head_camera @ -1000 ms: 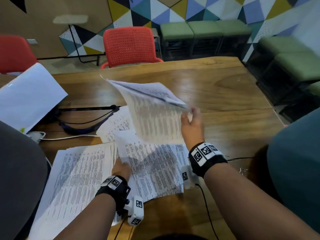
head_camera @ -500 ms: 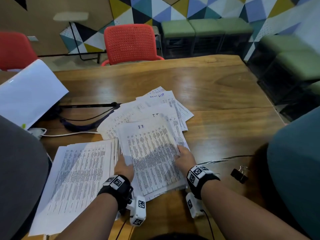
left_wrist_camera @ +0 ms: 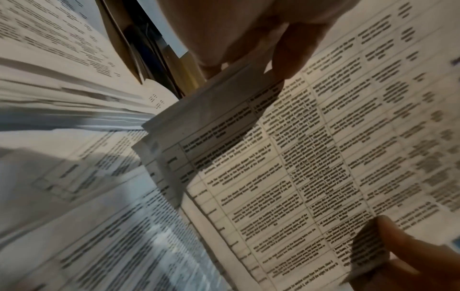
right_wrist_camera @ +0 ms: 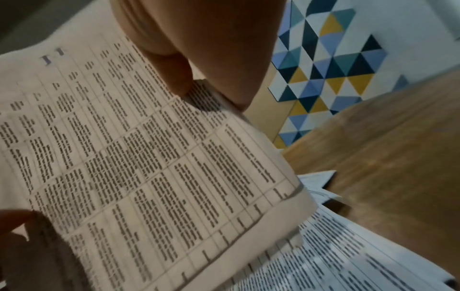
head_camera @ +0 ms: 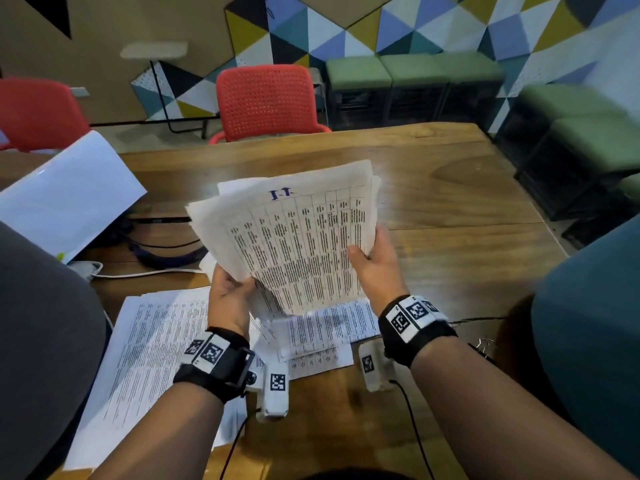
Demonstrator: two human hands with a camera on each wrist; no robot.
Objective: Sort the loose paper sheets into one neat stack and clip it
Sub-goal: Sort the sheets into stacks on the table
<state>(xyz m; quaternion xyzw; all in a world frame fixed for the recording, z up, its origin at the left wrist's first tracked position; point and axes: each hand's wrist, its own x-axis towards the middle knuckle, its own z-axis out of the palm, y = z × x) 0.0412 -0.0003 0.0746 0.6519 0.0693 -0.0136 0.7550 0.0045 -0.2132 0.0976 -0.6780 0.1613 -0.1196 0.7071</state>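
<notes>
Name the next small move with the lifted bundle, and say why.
Probably tap the bundle on the table to square it. The left hand and right hand grip its sides, its edges look fanned and uneven, and loose sheets lie below.

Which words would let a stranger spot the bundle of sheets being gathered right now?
Start at the wooden table. Above its middle, both hands hold one bundle of sheets in the air. Unlike the papers lying flat below, its top page bears a blue handwritten mark.
</notes>
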